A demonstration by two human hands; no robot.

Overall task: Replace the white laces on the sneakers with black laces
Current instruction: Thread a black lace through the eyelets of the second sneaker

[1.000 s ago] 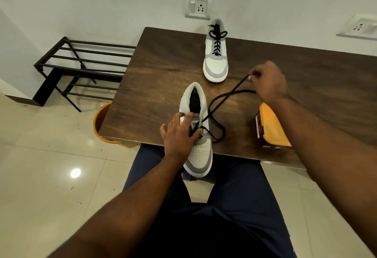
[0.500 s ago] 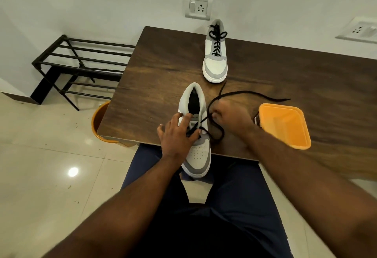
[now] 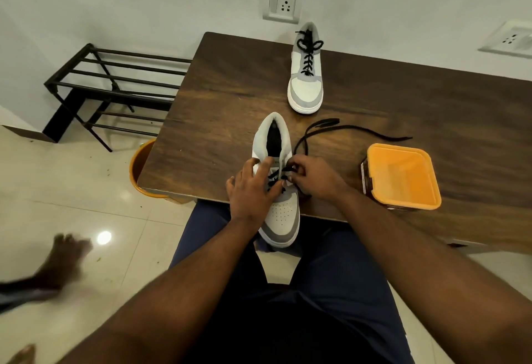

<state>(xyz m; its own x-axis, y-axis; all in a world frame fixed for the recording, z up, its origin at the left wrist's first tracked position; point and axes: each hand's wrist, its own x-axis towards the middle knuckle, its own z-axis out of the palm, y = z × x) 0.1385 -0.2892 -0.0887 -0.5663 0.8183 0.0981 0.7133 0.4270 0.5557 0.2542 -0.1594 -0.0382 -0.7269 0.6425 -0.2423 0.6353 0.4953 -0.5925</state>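
A white and grey sneaker (image 3: 283, 214) lies at the table's front edge, its toe hanging over toward me. My left hand (image 3: 253, 188) grips its left side, fingers over the eyelets. My right hand (image 3: 312, 175) pinches the black lace (image 3: 354, 129) at the shoe's right eyelets. The lace's loose ends trail across the table behind that hand. The other sneaker (image 3: 306, 75) stands at the back of the table, laced and tied in black.
The dark wooden table (image 3: 230, 98) carries an orange tub (image 3: 401, 178) at the right. An orange bucket (image 3: 138, 167) sits under its left corner. A black metal rack (image 3: 112, 87) stands by the wall. Someone's bare foot (image 3: 62, 260) is on the floor at left.
My right hand let the pulled lace drop and came back from the far right to the shoe's eyelets. The lace ends now lie loose on the table. A foot appeared at left.
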